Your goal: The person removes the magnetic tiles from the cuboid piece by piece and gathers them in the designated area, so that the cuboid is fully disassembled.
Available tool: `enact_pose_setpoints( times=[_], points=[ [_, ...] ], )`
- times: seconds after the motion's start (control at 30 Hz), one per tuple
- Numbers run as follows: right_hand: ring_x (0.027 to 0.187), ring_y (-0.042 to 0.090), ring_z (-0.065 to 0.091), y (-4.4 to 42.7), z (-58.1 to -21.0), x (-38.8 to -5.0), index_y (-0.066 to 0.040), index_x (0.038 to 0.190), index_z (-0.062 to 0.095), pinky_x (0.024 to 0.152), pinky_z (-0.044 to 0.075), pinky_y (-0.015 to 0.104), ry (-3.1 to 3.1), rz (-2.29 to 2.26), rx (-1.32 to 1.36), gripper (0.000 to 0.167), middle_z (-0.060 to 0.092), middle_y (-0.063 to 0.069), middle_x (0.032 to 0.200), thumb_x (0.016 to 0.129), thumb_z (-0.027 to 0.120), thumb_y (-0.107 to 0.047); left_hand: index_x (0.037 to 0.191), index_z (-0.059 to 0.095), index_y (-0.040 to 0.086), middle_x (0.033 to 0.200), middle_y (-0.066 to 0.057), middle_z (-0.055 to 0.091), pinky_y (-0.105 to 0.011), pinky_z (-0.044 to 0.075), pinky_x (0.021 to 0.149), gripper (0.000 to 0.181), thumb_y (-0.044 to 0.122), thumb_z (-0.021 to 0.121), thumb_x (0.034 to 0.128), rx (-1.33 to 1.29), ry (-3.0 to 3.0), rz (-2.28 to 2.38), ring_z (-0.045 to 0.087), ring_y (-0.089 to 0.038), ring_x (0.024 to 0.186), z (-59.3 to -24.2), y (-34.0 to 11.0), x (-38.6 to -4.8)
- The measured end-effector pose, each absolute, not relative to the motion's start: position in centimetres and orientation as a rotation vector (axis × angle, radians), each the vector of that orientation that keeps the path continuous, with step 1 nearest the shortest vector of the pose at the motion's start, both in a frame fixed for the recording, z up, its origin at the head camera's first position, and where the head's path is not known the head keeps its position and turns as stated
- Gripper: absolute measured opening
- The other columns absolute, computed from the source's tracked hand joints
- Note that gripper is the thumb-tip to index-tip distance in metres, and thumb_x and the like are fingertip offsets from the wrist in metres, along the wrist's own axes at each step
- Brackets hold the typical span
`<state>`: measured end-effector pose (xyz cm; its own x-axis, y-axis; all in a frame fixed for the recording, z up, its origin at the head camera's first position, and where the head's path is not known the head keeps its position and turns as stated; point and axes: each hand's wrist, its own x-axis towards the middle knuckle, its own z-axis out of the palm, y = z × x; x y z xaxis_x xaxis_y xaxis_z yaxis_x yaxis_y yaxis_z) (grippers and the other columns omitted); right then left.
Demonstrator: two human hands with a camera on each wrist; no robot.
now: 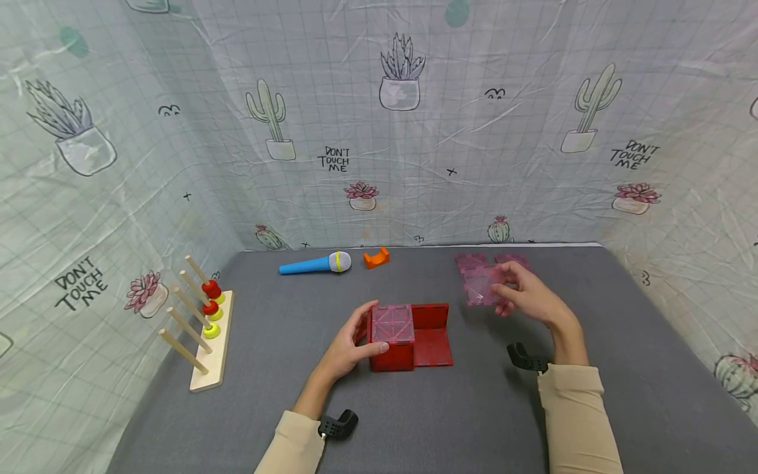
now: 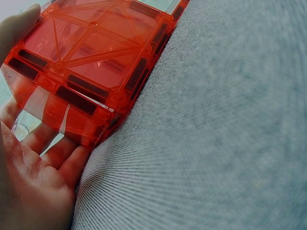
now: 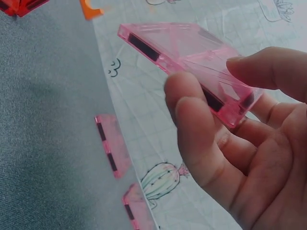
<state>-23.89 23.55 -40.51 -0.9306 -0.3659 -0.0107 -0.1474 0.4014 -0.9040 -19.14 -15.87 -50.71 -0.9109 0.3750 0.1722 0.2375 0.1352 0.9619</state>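
Pinching a clear pink square plastic tile [image 1: 476, 287], the right hand [image 1: 531, 299] hangs right of and beyond the see-through red plastic box [image 1: 393, 357], nearer its open half; the left hand [image 1: 348, 343], thumb spread wide, grips the box's pink-topped end.

left hand [image 1: 345, 349] gripping the red box [image 1: 393, 357] at its left end; right hand [image 1: 527, 296] pinching, raised right of it.

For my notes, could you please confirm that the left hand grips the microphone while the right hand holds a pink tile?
Not quite: the head view shows the left hand gripping the red box, not the microphone; the right hand does hold a pink tile.
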Motion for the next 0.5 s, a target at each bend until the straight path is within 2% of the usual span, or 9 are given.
enact_pose_setpoints(
  times=[0.2,0.33,0.5],
  points=[
    [0.069,0.023,0.07,23.83,-40.69,-23.98,0.01,0.135,0.032,0.066,0.06,0.042,2.483,-1.59,-0.42,0.046,0.056,0.031,0.109,0.1,0.058,-0.008,0.155,0.033,0.024,0.145,-0.002,0.052,-0.046,0.042,0.108,0.08,0.026,0.075,0.0858,0.617,2.283,1.899,0.052,-0.024,0.129,-50.75,-15.85,-19.14],
    [0.071,0.022,0.071,23.95,-40.91,-24.0,0.01,0.136,0.032,0.066,0.06,0.039,2.501,-1.612,-0.4,0.05,0.056,0.032,0.113,0.099,0.06,-0.008,0.156,0.032,0.02,0.145,-0.002,0.052,-0.049,0.041,0.108,0.082,0.027,0.075,0.0857,0.624,2.283,1.902,0.052,-0.024,0.129,-50.78,-15.81,-19.16],
    [0.072,0.021,0.072,24.15,-41.23,-24.12,0.012,0.138,0.032,0.07,0.061,0.042,2.534,-1.632,-0.375,0.053,0.055,0.032,0.114,0.099,0.061,-0.007,0.156,0.03,0.015,0.145,-0.002,0.052,-0.05,0.041,0.108,0.084,0.027,0.075,0.0855,0.626,2.284,1.899,0.053,-0.025,0.128,-50.9,-15.82,-19.24]
  ],
)
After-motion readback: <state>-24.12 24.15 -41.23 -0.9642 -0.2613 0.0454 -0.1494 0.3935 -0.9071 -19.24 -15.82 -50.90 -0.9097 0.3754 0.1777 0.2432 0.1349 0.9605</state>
